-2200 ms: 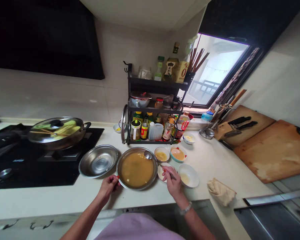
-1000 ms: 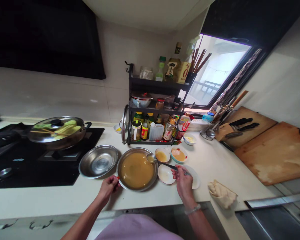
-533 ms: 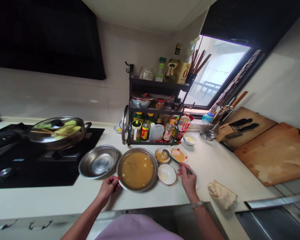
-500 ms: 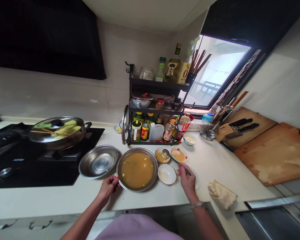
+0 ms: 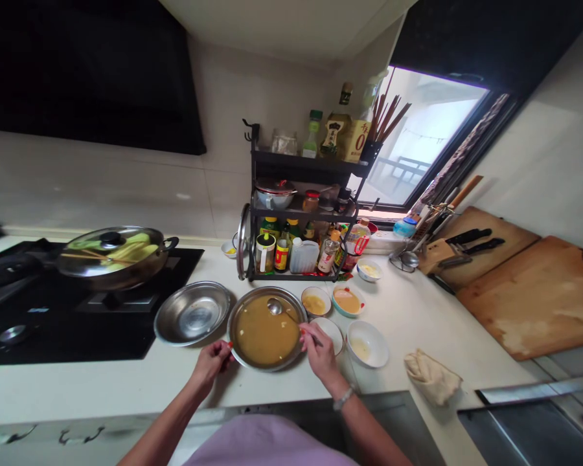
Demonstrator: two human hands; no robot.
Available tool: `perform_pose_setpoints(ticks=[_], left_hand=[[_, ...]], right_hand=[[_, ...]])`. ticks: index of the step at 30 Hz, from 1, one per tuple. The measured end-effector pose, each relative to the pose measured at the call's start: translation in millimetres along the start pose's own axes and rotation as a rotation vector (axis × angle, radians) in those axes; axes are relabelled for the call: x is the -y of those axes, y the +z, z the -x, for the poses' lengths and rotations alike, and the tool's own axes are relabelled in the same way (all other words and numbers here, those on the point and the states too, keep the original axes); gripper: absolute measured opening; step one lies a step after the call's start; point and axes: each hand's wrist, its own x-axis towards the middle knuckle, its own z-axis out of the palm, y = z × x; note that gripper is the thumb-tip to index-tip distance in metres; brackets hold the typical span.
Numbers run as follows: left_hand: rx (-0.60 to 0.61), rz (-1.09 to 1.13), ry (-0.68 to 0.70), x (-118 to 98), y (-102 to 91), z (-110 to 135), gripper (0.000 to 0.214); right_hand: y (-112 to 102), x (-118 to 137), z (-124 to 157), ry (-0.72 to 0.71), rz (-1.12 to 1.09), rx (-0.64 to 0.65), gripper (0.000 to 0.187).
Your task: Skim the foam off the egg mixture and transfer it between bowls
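Observation:
A steel basin (image 5: 267,353) of yellowish-brown liquid with a few pale bits stands on the counter in front of me. My left hand (image 5: 212,362) pinches its left rim. In my right hand (image 5: 319,349) is the handle of a small ladle (image 5: 274,306), whose bowl is over the liquid near the back of the basin. To the right are a small bowl of yellowish liquid (image 5: 315,303), a bowl of orange liquid (image 5: 348,300), and a white bowl (image 5: 334,330) partly hidden by my right hand. A larger white bowl (image 5: 368,344) has a little pale residue inside.
Left of the basin sits an empty steel basin (image 5: 194,317), beside the stove with a lidded pan (image 5: 111,259). Behind, a black rack (image 5: 304,212) holds bottles and jars. A folded cloth (image 5: 432,375), a knife block (image 5: 440,255) and cutting boards (image 5: 534,298) are at the right.
My right hand has moved left, carrying the ladle from the small bowl of yellowish liquid to over the basin. My left hand stays at the rim.

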Motion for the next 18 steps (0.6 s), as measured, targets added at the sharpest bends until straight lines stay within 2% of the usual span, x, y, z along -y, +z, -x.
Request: perform_pose_setpoints(ticks=[4, 9, 12, 18], left_hand=[[-0.001, 0.009, -0.004, 0.0, 0.5, 0.4, 0.046], [-0.003, 0.01, 0.009, 0.9, 0.6, 0.4, 0.044], [-0.009, 0.0, 0.012, 1.1, 0.3, 0.0, 0.043], [-0.017, 0.012, -0.009, 1.2, 0.2, -0.3, 0.043]], right_hand=[[14.8, -9.3, -0.7, 0.147, -0.057, -0.006, 0.028], [11.3, -15.9, -6.0, 0.391, -0.206, -0.221, 0.036], [2.5, -9.1, -9.3, 0.44, -0.266, -0.3, 0.033], [-10.1, 9.6, -8.4, 0.451, -0.319, -0.356, 0.033]])
